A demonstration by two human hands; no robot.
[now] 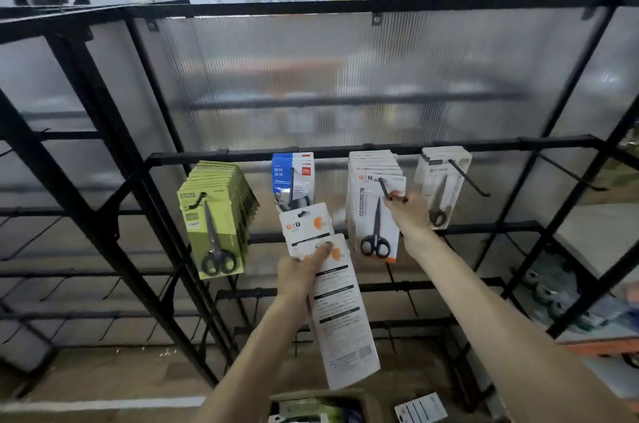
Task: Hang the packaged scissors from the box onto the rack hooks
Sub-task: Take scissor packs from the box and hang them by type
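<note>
My left hand [302, 272] grips a small stack of white scissor packs [340, 312], their printed backs facing me, below the blue packs [293, 182]. My right hand [408, 215] reaches up to the hook [384, 188] that carries a thick row of white scissor packs [375, 211]; its fingertips sit at the hook's tip, against the front pack. Green scissor packs [216, 215] hang on the left hook, and grey-white packs [442, 185] on the hook to the right. The cardboard box [321, 405] sits on the floor below.
The black metal rack [345, 154] has a ribbed translucent back panel and several bare hooks lower down and at right [574, 175]. A loose white pack [420, 408] lies on the floor by the box. People's heads show beyond the rack top.
</note>
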